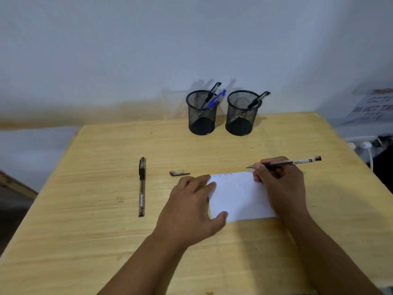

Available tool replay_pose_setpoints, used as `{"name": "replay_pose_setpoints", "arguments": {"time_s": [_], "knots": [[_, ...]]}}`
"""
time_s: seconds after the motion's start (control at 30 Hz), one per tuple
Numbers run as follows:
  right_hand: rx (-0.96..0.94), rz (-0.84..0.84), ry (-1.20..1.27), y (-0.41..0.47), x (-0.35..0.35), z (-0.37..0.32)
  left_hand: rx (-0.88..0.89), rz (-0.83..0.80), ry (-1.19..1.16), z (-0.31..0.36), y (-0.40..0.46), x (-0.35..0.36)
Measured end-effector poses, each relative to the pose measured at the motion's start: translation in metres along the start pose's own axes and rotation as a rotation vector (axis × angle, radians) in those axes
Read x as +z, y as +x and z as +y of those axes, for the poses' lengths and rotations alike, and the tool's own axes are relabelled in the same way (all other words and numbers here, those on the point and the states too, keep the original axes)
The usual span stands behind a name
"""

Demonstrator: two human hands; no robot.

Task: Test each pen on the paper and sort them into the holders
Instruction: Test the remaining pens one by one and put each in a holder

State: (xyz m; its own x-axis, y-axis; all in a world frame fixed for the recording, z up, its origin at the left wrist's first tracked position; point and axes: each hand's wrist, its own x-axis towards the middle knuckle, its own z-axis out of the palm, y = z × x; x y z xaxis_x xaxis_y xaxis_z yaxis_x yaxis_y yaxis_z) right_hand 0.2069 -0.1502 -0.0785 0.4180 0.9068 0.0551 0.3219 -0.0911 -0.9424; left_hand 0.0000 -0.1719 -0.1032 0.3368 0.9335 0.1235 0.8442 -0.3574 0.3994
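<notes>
Your right hand (280,184) pinches the uncapped pen (291,162), tip aimed left, just past the paper (240,196) far edge | your left hand (191,201) lies flat, pinning the paper | bring tip back toward you | cap (178,173) lies beside the paper; capped pen (142,186) waits left

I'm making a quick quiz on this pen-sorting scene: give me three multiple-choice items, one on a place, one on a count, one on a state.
1. Where is the loose cap?
A. In a holder
B. On the table beyond the left hand
C. On the paper

2. How many pens stand in the left holder?
A. Two
B. None
C. Five

3. The right hand is:
A. Empty
B. Holding a pen
C. Lifting a holder

Answers: B, the cap lies on bare wood; A, one black and one blue; B, an uncapped pen sits in its grip, tip near the paper's far edge.
</notes>
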Motion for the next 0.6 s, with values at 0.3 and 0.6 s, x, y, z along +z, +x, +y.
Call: {"name": "replay_pose_setpoints", "arguments": {"time_s": [0.3, 0.6], "knots": [[-0.009, -0.079, 0.150, -0.030, -0.018, -0.014, -0.007, -0.008, -0.213, -0.004, -0.002, -0.018], [0.013, -0.151, 0.254, -0.058, -0.019, -0.026, -0.204, 0.117, -0.097, -0.037, 0.019, -0.045]]}}
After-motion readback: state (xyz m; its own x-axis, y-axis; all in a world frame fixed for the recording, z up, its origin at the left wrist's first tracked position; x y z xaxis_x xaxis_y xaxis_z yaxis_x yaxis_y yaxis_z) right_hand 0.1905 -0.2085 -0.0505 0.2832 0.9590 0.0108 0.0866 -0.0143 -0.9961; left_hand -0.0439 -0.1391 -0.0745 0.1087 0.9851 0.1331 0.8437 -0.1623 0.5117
